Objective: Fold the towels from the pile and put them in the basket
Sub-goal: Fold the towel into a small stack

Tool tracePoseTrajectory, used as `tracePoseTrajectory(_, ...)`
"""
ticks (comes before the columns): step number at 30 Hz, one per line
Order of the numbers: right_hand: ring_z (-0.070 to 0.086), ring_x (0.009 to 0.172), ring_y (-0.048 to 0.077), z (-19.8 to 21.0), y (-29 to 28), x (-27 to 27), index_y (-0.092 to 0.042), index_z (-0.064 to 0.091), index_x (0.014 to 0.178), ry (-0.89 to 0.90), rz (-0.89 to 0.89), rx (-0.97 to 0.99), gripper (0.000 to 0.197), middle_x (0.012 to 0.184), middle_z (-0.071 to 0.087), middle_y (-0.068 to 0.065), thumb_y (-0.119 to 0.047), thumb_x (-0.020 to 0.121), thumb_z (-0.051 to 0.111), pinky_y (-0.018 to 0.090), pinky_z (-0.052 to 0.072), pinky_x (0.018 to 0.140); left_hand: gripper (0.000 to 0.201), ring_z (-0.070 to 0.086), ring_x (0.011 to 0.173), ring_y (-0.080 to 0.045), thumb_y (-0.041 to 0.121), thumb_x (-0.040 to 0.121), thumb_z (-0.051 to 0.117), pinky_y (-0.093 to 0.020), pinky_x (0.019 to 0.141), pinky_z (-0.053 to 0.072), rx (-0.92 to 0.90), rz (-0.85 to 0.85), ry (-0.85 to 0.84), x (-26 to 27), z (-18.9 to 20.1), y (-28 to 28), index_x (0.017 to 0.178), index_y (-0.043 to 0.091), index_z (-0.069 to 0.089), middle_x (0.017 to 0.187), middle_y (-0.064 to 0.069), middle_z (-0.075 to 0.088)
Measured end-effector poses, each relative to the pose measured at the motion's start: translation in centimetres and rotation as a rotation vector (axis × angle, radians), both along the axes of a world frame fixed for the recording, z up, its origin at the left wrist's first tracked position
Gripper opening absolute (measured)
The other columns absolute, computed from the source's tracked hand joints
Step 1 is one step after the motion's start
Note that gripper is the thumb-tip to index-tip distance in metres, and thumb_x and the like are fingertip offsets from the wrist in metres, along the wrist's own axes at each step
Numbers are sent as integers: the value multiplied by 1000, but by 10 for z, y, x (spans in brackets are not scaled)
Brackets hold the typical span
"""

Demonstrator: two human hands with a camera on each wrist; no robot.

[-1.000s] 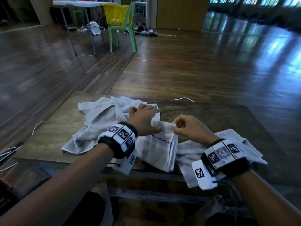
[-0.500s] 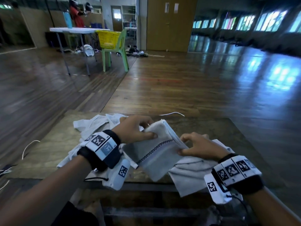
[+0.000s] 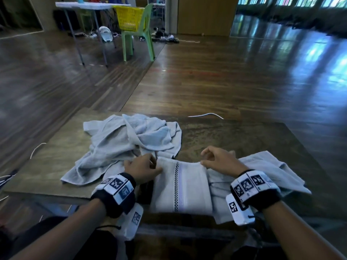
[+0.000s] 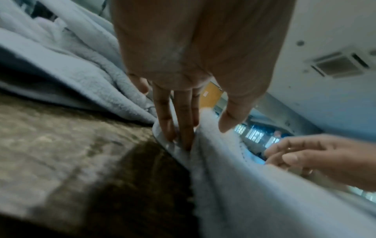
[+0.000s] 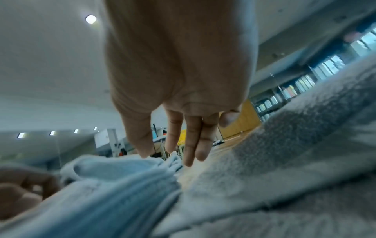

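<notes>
A folded white towel (image 3: pixel 189 186) with a black checkered stripe lies flat at the table's front edge. My left hand (image 3: pixel 156 167) pinches its far left corner. In the left wrist view the fingers (image 4: pixel 183 128) are tucked into the fold with the thumb on top. My right hand (image 3: pixel 203 158) is at the far right corner. Only its thumb (image 5: pixel 142 145) touches the cloth, and its fingers are straight and lifted. The pile of grey towels (image 3: pixel 127 143) lies behind my left hand. The yellow basket (image 3: pixel 129 17) sits on a green chair far across the room.
Another towel (image 3: pixel 266 169) lies spread under my right wrist. The wooden table (image 3: pixel 234 136) shows bare wood at the back right, where a white cable (image 3: pixel 206 115) lies at the far edge. Farther off on the wooden floor are the green chair (image 3: pixel 144 34) and a white table (image 3: pixel 84 5).
The folded towel, held up between both hands half a second ago, has come down flat on the table. My right hand's pinch has loosened to a thumb touch.
</notes>
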State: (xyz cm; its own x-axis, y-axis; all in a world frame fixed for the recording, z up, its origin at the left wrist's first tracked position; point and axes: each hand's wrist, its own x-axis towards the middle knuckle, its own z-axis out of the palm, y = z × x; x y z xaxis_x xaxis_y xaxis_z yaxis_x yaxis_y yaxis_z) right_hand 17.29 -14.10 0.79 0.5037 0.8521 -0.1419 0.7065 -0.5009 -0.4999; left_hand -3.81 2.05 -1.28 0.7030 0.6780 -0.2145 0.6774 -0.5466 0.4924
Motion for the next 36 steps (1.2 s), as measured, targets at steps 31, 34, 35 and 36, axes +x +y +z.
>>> tracePoseTrajectory(31,60,79,13,-17,5,-1,-18,64,88,-55,34,-27,5,80,60,-6,-21,86,63,24,45,70,13,61,93,-16,29,87,58,-29,76,45,312,-260,-121,29,-6,13,95,26,68,100,8,66)
tracePoseTrajectory(34,59,82,13,-15,3,0,-15,65,90,-46,28,-19,6,85,63,-3,-20,86,63,24,44,72,13,61,91,-14,26,87,59,-25,74,40,329,-349,-101,30,-3,15,94,24,68,99,9,66)
tracePoseTrajectory(35,59,82,13,-14,3,0,-14,65,89,-56,37,-16,6,86,64,-2,-19,86,63,24,45,73,13,60,92,-14,27,87,58,-24,74,39,340,-362,-88,31,-1,16,94,23,68,99,9,66)
tracePoseTrajectory(36,59,82,12,-13,2,-1,-13,65,87,-69,50,-13,5,87,65,-1,-18,86,62,25,46,73,13,60,92,-14,27,88,57,-25,75,39,350,-370,-69,31,0,17,94,23,67,99,8,66)
